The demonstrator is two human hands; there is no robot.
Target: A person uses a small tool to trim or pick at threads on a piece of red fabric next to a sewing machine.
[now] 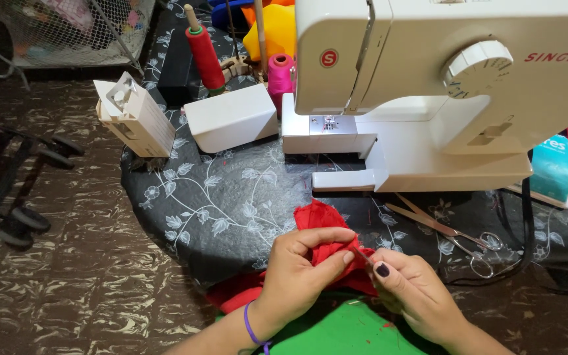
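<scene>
Brown, shiny, wrinkled floor covering [87, 289] surrounds a low surface dressed in a black cloth with a pale leaf and flower print [225, 204], and on this cloth stands a cream-white plastic sewing machine [428, 92], which I take as the landmark. Just in front of the machine, near the cloth's front edge, the person works on a crumpled piece of red fabric [320, 220]. The left hand [300, 263], with a thin purple band at the wrist, is closed on the red fabric, pinching a fold between thumb and fingers. The right hand [409, 286], with dark nail polish, is closed on a thin metal tool [363, 254] whose tip touches the fabric; what kind of tool it is I cannot tell. Under both hands lies a flat piece of green fabric [343, 332]. In front of the machine's right part, a pair of metal scissors [445, 233] lies on the cloth. To the left of the machine stands a white rectangular box [231, 118], and further left a white ribbed plastic object [133, 118]. Behind the box rises a red thread spool on a wooden pin [205, 56], and a pink thread spool [281, 72] stands just beside the machine's left end.
</scene>
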